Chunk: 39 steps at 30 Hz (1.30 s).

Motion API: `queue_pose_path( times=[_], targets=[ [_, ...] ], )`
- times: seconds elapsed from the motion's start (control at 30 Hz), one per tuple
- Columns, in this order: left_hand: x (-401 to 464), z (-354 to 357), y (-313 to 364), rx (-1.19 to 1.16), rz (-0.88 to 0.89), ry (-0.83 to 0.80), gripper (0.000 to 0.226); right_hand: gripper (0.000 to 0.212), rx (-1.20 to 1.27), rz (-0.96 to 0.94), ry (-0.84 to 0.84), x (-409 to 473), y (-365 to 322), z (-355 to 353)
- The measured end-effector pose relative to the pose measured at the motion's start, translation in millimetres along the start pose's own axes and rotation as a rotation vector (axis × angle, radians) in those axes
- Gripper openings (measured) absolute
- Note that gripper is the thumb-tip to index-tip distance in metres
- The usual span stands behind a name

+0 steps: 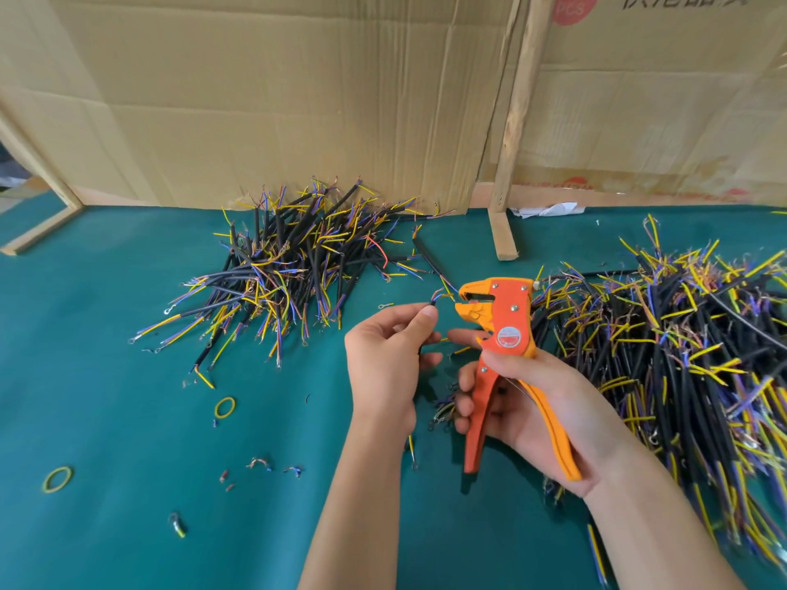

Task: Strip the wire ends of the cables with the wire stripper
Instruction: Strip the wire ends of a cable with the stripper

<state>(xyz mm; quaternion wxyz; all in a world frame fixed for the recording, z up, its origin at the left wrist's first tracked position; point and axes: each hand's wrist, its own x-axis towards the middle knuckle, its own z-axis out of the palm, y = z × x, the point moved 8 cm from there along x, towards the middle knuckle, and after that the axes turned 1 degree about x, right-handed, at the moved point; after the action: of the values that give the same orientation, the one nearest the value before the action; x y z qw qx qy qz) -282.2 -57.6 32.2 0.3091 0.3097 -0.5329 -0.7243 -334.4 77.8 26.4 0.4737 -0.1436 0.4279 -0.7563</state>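
Centrally, my left hand (pixel 385 359) pinches one short black cable (pixel 431 310) between thumb and forefinger, its fanned coloured cores pointing toward the tool, while my right hand (pixel 536 402) wraps around the handles of the orange wire stripper (pixel 500 334), fingers curled on the lower handle and palm behind the yellow-edged one. The stripper's mouth stands agape, just beside the wire ends but apart from them; no core sits between the blades yet. Risk, as I judge it: the cores splay in different directions, so feeding them together could leave one outside the mouth or seated too deep, nicking copper strands or cutting a core short; a loose pinch could let the cable slide when the handles close. The cable is a stubby length of black sheath, with thin yellow and blue-violet cores emerging at its tip. Outward, one heap of similar cables (pixel 289 266) lies farther back on the green mat (pixel 106 376), a larger heap (pixel 681 342) spreads at my right, and yellow rubber bands (pixel 224 407) and insulation scraps dot the near left. Cardboard sheets (pixel 277 100) wall the back.
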Motion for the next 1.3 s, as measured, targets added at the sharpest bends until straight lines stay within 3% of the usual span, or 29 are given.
queue_pose_path(
  times=[0.1, 0.4, 0.6, 0.87, 1.3],
  targets=[
    [-1, 3, 0, 0.007, -0.002, -0.033, 0.003, 0.056, -0.031, 0.006, -0.024, -3, 0, 3],
    [0, 5, -1, 0.095, 0.028, -0.057, 0.006, 0.038, -0.08, -0.037, 0.051, -2, -2, 1],
    [0, 7, 2, 0.089, 0.06, -0.043, 0.008, 0.042, 0.088, -0.145, 0.151, 0, -5, -2],
    [3, -4, 10, 0.034, 0.113, 0.033, 0.01, 0.043, 0.053, -0.017, -0.061, -5, -3, 8],
    [0, 0, 16, 0.102, 0.181, -0.018, 0.018, 0.058, 0.104, 0.084, -0.118, -2, 10, 11]
  ],
)
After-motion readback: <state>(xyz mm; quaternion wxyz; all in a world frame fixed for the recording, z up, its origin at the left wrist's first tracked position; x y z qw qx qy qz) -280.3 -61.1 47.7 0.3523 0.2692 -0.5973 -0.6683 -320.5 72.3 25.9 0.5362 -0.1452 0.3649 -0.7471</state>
